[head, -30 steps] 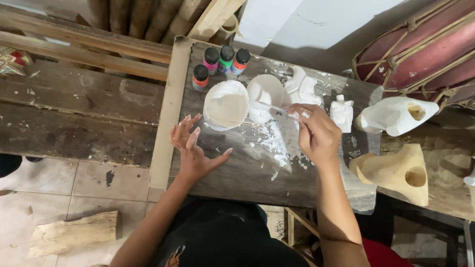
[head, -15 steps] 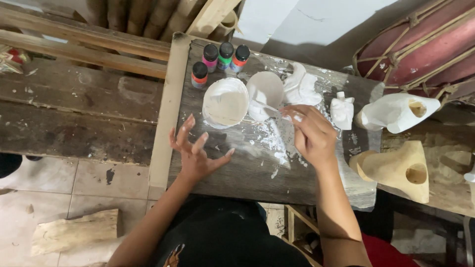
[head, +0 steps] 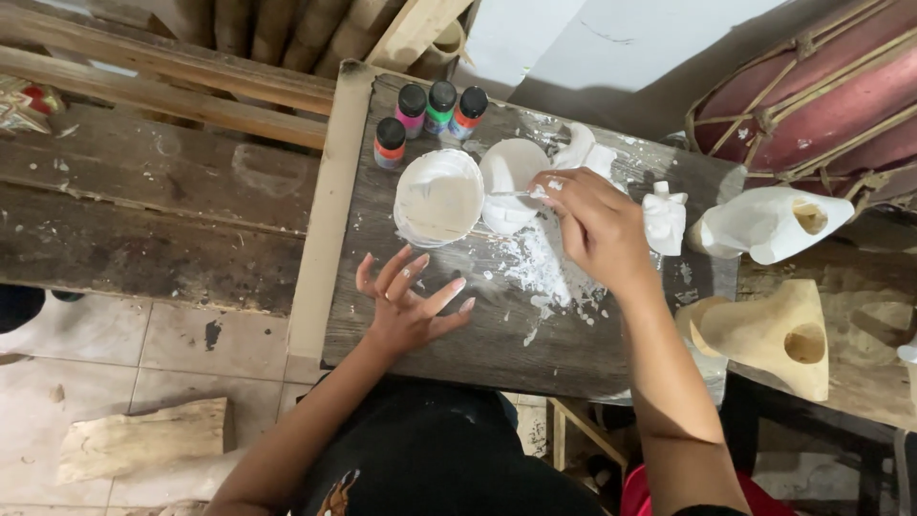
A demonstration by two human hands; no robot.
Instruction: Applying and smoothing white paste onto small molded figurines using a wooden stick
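1. White paint is seen in two round bowls on the board [head: 430,325]: the left bowl [head: 438,197] is coated inside with an off-white layer, and the right bowl [head: 508,183] stands touching it on the far side.
2. Four small bottles [head: 430,113] with black caps are grouped just behind the bowls; labels in orange, pink, green and red are shown, and their contents cannot be told.
3. A thin stick [head: 511,193] is pinched between the thumb and fingertips of the right hand [head: 597,225], with its tip held over the right bowl.
4. The left hand [head: 409,304] is rested on the board below the left bowl, its fingers spread and empty.
5. Compared with a second ago, the right hand has been moved from the board's smeared middle up to the right bowl; the left hand has been kept in nearly the same spot, with the fingers less curled.
6. White smears and flakes are scattered over the dark wooden board between the hands.
7. A small white figure [head: 664,218] is stood to the right of the right hand; farther right, a white hollow form [head: 764,225] and a tan one [head: 774,334] are laid on their sides.
8. A weathered bench [head: 143,220] is set to the left, a tiled floor [head: 115,354] is seen below, and a red drum [head: 812,96] laced with cord is seen at the upper right.
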